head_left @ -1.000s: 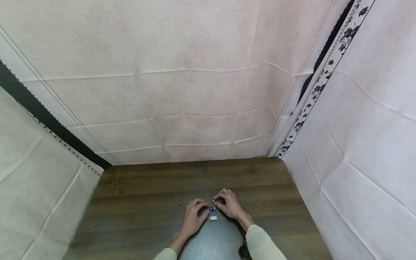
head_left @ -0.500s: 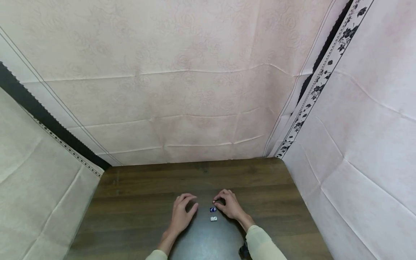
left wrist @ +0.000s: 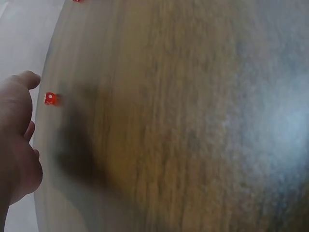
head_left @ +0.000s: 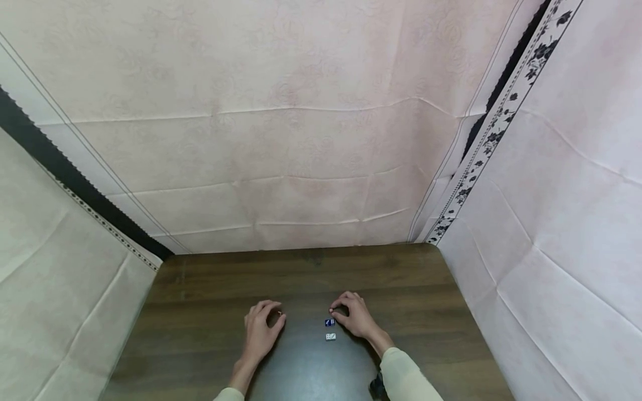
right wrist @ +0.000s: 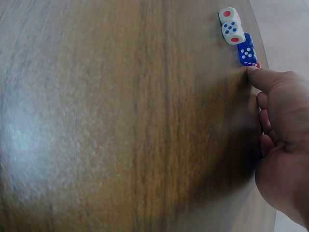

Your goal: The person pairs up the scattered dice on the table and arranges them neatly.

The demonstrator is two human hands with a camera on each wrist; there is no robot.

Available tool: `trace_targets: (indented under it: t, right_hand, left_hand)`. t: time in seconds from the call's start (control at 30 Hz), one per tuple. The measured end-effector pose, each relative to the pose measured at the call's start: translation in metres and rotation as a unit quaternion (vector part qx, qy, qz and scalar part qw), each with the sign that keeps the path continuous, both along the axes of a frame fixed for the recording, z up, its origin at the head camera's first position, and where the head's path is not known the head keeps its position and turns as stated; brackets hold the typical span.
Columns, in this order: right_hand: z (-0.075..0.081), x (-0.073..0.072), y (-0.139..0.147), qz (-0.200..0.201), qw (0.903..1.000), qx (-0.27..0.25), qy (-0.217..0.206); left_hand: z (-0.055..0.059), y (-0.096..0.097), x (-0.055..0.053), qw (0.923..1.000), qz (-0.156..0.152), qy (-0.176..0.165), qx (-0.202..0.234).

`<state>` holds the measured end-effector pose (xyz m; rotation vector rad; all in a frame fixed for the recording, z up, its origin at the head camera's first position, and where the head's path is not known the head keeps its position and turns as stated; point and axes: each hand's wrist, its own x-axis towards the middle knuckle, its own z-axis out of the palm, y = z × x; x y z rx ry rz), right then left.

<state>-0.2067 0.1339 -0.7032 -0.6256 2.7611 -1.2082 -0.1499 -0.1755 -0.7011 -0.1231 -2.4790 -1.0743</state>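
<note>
In the head view my left hand [head_left: 259,332] is spread in a wide curve around a small red die [head_left: 280,313] on the table. The left wrist view shows that red die [left wrist: 50,98] standing apart from the hand [left wrist: 18,130]. My right hand [head_left: 356,317] pinches another red die [head_left: 331,310] between thumb and forefinger; in the right wrist view the thumb mostly hides it. Just nearer than that die sit blue dice [head_left: 329,322], and nearer still a side-by-side pair of white dice [head_left: 330,336]. White dice [right wrist: 231,27] and blue dice [right wrist: 247,50] stand close together.
The brown wooden table [head_left: 210,312] ends at a back edge against a pale hanging cloth [head_left: 311,167]. More cloth hangs at the left and right sides. A dark object [head_left: 377,385] is by the right sleeve. Another red die [left wrist: 77,1] is cut off at the left wrist view's top.
My left hand has moved left, away from the rows of dice, to the separate red die. The right hand has stayed in place with its red die.
</note>
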Motion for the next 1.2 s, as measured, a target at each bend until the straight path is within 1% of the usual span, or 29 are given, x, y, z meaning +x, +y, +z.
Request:
trace_targets:
  t: [0.13, 0.23, 0.33, 0.5, 0.63, 0.8, 1.03, 1.2]
  right_hand:
    - [0.0, 0.001, 0.0, 0.0, 1.0, 0.0, 0.0]
    - [0.0, 0.002, 0.001, 0.003, 1.0, 0.001, 0.009]
    - [0.001, 0.003, 0.0, 0.004, 0.9999, -0.002, 0.014]
    - [0.002, 0.002, -0.001, 0.0, 1.0, -0.009, 0.002]
    - [0.001, 0.002, -0.001, 0.0, 1.0, -0.009, -0.004]
    - [0.001, 0.002, 0.0, 0.001, 0.9999, -0.008, -0.007]
    - [-0.001, 0.001, 0.001, 0.002, 1.0, -0.006, -0.006]
    - [0.0, 0.002, 0.001, 0.001, 1.0, -0.003, -0.004]
  left_hand:
    - [-0.004, -0.005, 0.0, 0.9996, 0.006, -0.025, -0.011]
    - [-0.007, -0.008, 0.0, 0.999, 0.009, -0.041, -0.017]
    - [-0.01, -0.01, -0.001, 0.9985, 0.01, -0.048, -0.023]
    - [-0.014, -0.013, -0.002, 0.9985, 0.007, -0.048, -0.024]
    - [-0.013, -0.013, -0.002, 0.9985, 0.007, -0.043, -0.033]
    - [-0.012, -0.012, -0.002, 0.9987, 0.009, -0.031, -0.038]
    - [-0.014, -0.011, -0.002, 0.9993, 0.009, -0.015, -0.034]
    - [-0.017, -0.012, -0.003, 0.9993, 0.005, -0.021, -0.032]
